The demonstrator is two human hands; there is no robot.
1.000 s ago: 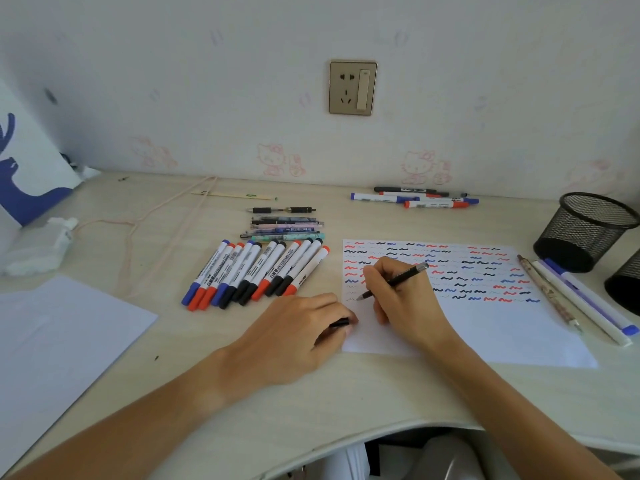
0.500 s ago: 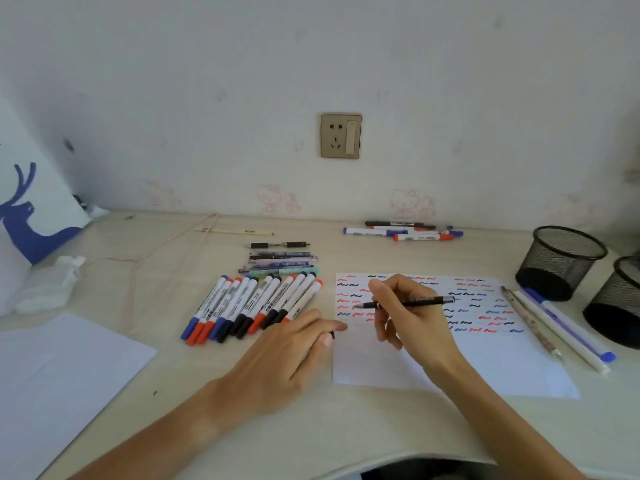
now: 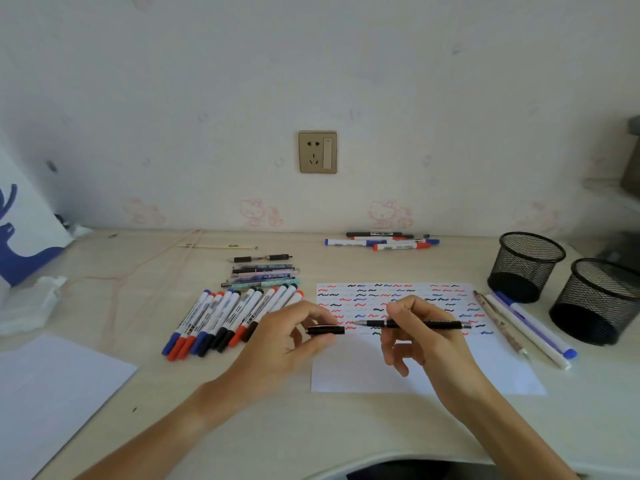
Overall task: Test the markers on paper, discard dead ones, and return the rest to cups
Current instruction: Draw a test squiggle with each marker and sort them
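The right hand pinches a black pen level above the test paper; the left hand, at its nine o'clock, pinches the cap. Line them up and push straight on.

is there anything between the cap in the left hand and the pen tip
Nothing visible. The left hand holds the cap level with the pen in the right hand; only a small gap above the paper separates them.
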